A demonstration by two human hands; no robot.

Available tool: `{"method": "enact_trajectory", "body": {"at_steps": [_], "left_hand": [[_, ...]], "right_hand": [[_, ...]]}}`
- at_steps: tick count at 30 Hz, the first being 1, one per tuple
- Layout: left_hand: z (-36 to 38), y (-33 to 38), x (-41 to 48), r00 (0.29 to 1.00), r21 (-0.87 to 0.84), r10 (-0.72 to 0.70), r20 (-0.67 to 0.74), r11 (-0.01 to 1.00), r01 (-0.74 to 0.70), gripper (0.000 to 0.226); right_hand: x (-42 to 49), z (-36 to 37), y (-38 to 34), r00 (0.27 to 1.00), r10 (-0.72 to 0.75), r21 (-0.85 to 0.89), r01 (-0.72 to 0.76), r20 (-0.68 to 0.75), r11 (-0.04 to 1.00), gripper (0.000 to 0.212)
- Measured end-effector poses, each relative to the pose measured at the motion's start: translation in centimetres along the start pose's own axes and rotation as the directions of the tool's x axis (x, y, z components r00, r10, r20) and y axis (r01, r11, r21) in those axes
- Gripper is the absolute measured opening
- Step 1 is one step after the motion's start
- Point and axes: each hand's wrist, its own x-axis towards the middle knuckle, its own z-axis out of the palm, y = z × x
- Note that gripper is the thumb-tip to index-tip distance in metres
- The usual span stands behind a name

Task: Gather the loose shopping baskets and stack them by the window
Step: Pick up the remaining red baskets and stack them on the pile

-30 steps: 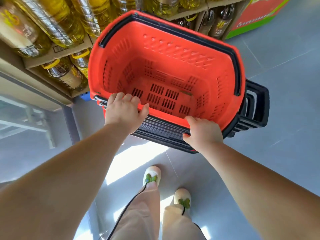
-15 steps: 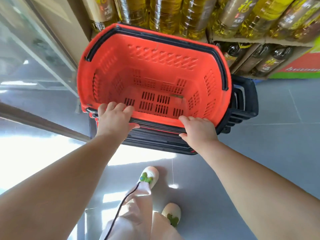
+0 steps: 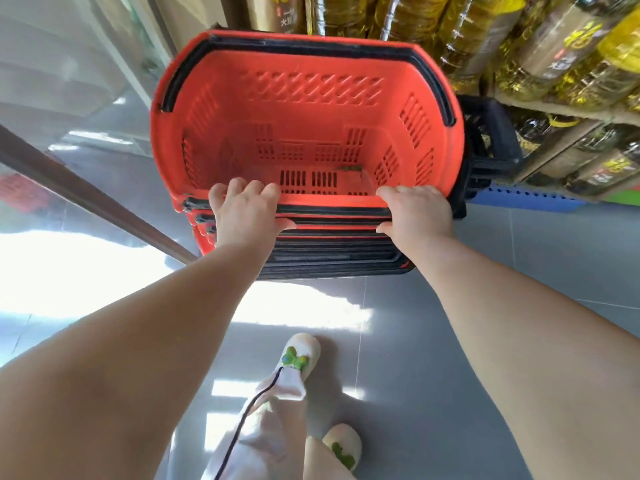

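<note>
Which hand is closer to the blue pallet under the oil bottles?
Right. The right hand grips the near rim of the basket stack at the end toward the blue pallet; the left hand grips the opposite end.

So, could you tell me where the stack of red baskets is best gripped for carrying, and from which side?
Probably the near long rim of the stack of baskets, from the carrier's own side, hands wide apart. The nested rims form a lip for fingers to hook over, thumbs below, as the left hand and right hand do. The black handles lie folded flat.
</note>
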Motion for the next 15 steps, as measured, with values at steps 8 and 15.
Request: {"method": "enact_trajectory", "body": {"at_steps": [8,15], "left_hand": [[-0.7,-3.7,5.9,0.997,0.093,0.069,0.025,0.993,-0.071,0.053],[-0.7,-6.1,10.3,0.993,0.088,0.117,-0.011,0.989,-0.116,0.053]], "right_hand": [[1.7,1.5,-4.5,0.984,0.134,0.073,-0.126,-0.114,0.989,0.036],[4.8,1.2,-6.5,0.979,0.152,0.117,-0.136,-0.138,0.984,0.038]]}}
